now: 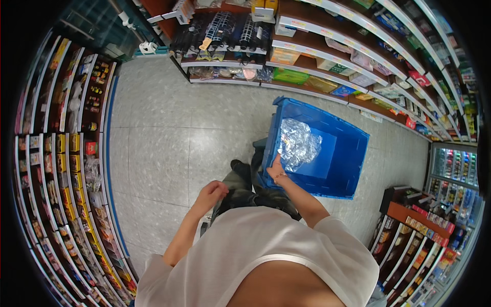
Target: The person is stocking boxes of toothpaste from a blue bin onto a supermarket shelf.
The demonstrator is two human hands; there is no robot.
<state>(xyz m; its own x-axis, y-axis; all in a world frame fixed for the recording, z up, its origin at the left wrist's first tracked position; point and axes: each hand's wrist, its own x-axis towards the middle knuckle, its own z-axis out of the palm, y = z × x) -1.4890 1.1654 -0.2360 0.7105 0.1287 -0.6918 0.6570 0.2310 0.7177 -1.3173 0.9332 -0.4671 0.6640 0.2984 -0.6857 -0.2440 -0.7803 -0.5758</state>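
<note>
A large blue plastic tote [347, 153] stands to the right of my legs, with a crumpled silvery sheet, foil or shiny film [300, 144], inside near its left wall. My right hand [277, 171] is at the tote's near left rim, with one finger pointing along it towards the silvery sheet; its other fingers are partly hidden, and whether they grip the rim cannot be told. My left hand [215, 192] hangs in front of my left thigh with its fingers loosely curled and nothing visible in it.
Shelves of packaged goods [98, 153] run along the left. More shelves [310, 71] line the far side, with folded umbrellas [220, 28] at their left end. A low shelf unit [416, 226] and a glass-door drinks cooler [454, 169] stand at the right. Grey tiles [157, 146] cover the floor.
</note>
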